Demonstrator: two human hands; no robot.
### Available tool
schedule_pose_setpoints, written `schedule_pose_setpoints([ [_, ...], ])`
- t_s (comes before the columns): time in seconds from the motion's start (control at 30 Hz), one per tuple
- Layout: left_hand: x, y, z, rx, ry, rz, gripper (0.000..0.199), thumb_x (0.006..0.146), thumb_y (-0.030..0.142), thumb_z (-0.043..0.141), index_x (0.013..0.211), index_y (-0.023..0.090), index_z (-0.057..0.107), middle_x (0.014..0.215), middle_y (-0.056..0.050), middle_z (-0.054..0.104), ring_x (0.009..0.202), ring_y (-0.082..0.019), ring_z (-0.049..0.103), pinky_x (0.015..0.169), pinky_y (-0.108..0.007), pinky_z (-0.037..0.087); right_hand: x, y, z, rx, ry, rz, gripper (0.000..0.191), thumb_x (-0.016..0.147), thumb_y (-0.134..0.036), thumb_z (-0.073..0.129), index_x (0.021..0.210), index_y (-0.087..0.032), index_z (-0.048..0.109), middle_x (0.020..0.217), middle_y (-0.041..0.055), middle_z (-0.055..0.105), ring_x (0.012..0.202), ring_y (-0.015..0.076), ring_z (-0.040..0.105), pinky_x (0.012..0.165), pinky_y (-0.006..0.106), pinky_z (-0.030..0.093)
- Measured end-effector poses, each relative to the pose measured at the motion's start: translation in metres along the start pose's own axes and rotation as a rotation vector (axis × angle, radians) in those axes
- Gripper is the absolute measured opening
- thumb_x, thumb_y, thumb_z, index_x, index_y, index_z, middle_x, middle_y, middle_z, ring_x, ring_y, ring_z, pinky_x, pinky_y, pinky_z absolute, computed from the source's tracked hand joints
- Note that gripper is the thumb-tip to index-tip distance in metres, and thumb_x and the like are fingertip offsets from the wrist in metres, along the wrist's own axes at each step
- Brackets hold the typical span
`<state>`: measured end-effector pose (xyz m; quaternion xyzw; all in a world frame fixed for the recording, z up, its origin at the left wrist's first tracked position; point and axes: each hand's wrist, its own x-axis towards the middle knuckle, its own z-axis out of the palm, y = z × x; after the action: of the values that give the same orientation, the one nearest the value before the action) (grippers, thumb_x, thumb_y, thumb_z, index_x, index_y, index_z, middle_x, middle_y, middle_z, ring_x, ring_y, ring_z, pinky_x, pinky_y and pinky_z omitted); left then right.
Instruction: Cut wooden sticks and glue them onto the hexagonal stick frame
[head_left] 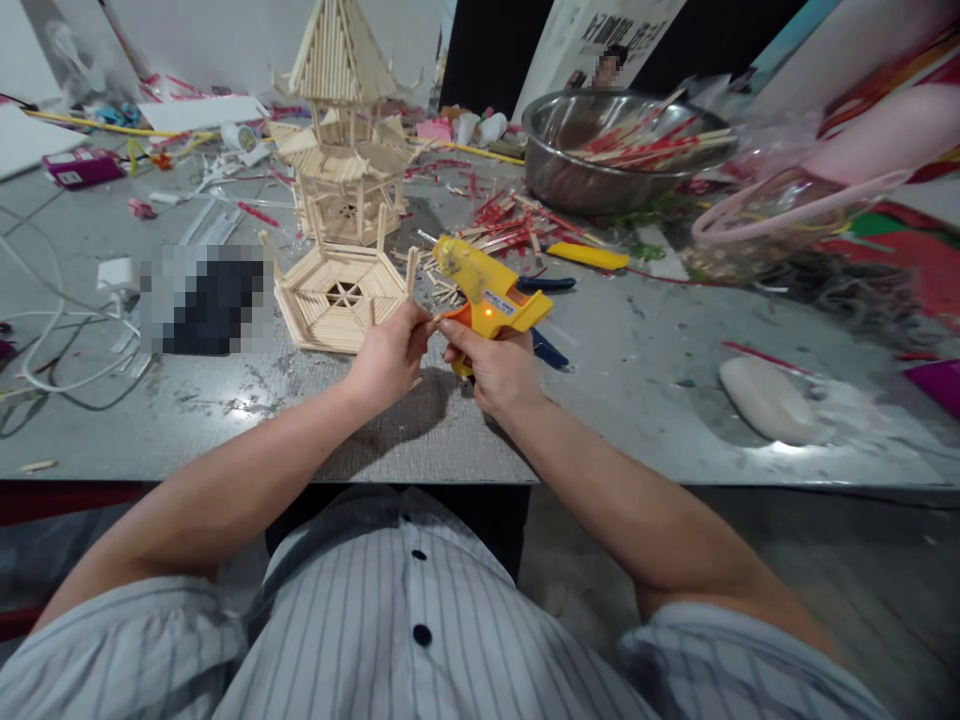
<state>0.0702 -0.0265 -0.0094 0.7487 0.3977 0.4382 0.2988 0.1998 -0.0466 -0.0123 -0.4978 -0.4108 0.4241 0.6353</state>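
My right hand [501,368] is closed round the handle of a yellow glue gun [487,290], whose small orange light is lit and whose nozzle points up and to the left. Close beside it, my left hand [391,352] is pinched near the right thumb; what its fingertips hold is too small to make out. Just beyond the left hand lies a hexagonal frame of wooden sticks [322,318] with short upright posts at its corners. Behind that stands a tiered pagoda model [341,140] built of the same sticks.
Red-wrapped chopsticks [517,222] lie in a pile before a steel bowl [555,165]. A yellow utility knife [589,256] and blue-handled pliers [551,350] are right of the glue gun. A white mouse [769,400] sits farther right; white cables [37,350] loop at left.
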Motion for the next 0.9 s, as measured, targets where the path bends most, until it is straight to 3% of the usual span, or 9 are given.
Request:
schedule_pose_setpoints([
  [0.4,-0.001,0.003,0.002,-0.073,0.002,-0.058,0.013,0.088,0.025,0.052,0.076,0.020,0.049,0.057,0.004,0.049,0.049,-0.008,0.046,0.048,-0.021,0.034,0.000,-0.002,-0.003,-0.012,-0.069,-0.002,0.033,0.058,-0.043,0.078,0.071,-0.022,0.058,0.069,-0.0015,0.061,0.049,0.0088,0.049,0.048,0.027,0.045],
  [0.57,0.002,0.010,0.001,-0.198,0.000,-0.242,0.016,0.090,0.020,0.050,0.074,0.019,0.046,0.055,0.006,0.050,0.039,-0.004,0.045,0.042,-0.018,0.034,0.000,-0.004,-0.003,0.035,-0.018,0.024,0.032,0.054,-0.040,0.079,0.073,-0.022,0.060,0.070,-0.0022,0.062,0.052,0.0088,0.050,0.049,0.026,0.047],
  [0.7,0.005,0.017,-0.001,-0.376,-0.076,-0.401,0.018,0.092,0.017,0.047,0.074,0.018,0.045,0.052,0.008,0.049,0.031,-0.003,0.044,0.034,-0.016,0.031,0.000,-0.003,-0.004,0.095,-0.013,0.039,0.033,0.053,-0.034,0.080,0.077,-0.023,0.060,0.071,-0.0042,0.063,0.049,0.0065,0.048,0.049,0.024,0.047],
  [0.9,0.005,0.020,0.001,-0.450,-0.122,-0.449,0.020,0.093,0.017,0.049,0.074,0.018,0.045,0.051,0.009,0.051,0.029,-0.002,0.044,0.031,-0.014,0.031,0.000,-0.005,-0.005,0.081,-0.064,0.057,0.032,0.056,-0.034,0.078,0.079,-0.023,0.060,0.073,-0.0045,0.063,0.050,0.0066,0.049,0.049,0.024,0.045],
])
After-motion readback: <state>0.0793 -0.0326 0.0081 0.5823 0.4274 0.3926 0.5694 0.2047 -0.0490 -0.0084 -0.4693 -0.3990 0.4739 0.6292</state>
